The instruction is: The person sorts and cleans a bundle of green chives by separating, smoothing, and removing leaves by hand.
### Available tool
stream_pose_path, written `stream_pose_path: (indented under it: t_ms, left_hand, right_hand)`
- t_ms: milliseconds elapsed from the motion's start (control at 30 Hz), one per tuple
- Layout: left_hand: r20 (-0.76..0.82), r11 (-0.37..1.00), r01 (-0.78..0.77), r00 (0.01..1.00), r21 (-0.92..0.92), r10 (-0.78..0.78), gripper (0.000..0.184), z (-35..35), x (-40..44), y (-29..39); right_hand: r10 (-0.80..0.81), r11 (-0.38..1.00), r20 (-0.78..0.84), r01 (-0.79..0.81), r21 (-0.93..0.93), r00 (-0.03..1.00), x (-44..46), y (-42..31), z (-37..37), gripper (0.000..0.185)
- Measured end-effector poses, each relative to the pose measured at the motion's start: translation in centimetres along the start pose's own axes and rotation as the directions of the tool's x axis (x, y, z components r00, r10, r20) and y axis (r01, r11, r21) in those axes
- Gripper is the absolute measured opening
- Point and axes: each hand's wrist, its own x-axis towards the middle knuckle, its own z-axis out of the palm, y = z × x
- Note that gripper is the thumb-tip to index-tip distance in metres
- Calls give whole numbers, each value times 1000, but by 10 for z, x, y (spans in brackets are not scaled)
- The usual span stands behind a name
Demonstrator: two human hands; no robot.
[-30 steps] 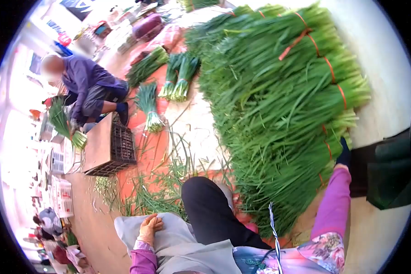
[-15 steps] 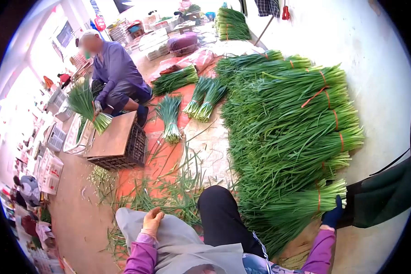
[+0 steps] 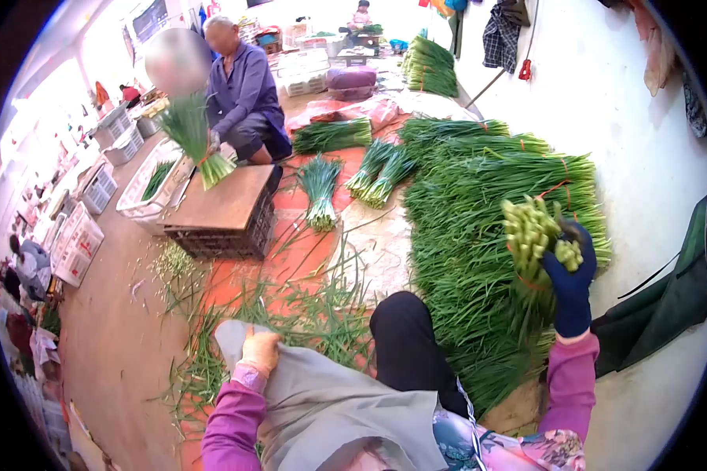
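My right hand [image 3: 571, 275], in a dark blue glove, is closed around the pale stem end of a bundle of garlic chives [image 3: 526, 235]. That bundle is tipped up, its cut ends towards me and its leaves hanging down over the large pile of chives [image 3: 479, 228]. My left hand [image 3: 260, 350], in a tan covering, is closed on the edge of the grey apron [image 3: 330, 385] over my lap. Red bands circle several bundles in the pile.
A co-worker [image 3: 247, 94] sits beyond a board [image 3: 224, 196] on a black crate [image 3: 228, 242], holding another chive bundle [image 3: 192, 137]. Three banded bundles [image 3: 320, 192] lie on the red sheet [image 3: 291, 206]. Loose leaves [image 3: 291, 314] litter the floor. White baskets [image 3: 78, 243] stand left; a wall [image 3: 628, 157] bounds the right.
My right hand has lifted the chive bundle from the near end of the pile and tilted its stem ends up. My left hand keeps hold of the apron. The view has shifted.
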Motion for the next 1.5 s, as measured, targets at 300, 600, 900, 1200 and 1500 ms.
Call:
stream_pose_path:
  t_ms: [300, 600, 900, 1200, 1500]
  left_hand:
    - [-620, 894, 15, 715, -449, -324, 27, -62, -55, -66]
    - [273, 136, 387, 820, -912, -503, 50, -146, -196, -67]
    - [368, 427, 488, 867, -761, -335, 97, -131, -193, -8]
    - [105, 37, 130, 910, -991, -401, 87, -69, -150, 12]
    - [269, 90, 375, 792, -922, -548, 69, -67, -151, -11]
  right_hand:
    - [-692, 704, 334, 497, 507, 640, 42, -169, 143, 43]
    - [-964, 200, 127, 321, 926, 234, -170, -302, 315, 20]
    - [-973, -218, -198, 199, 956, -115, -291, -304, 320, 10]
    - [-962, -194, -226, 194, 962, 156, -303, -296, 326, 8]
    - [-962, 123, 10, 402, 907, 273, -254, -251, 317, 14]
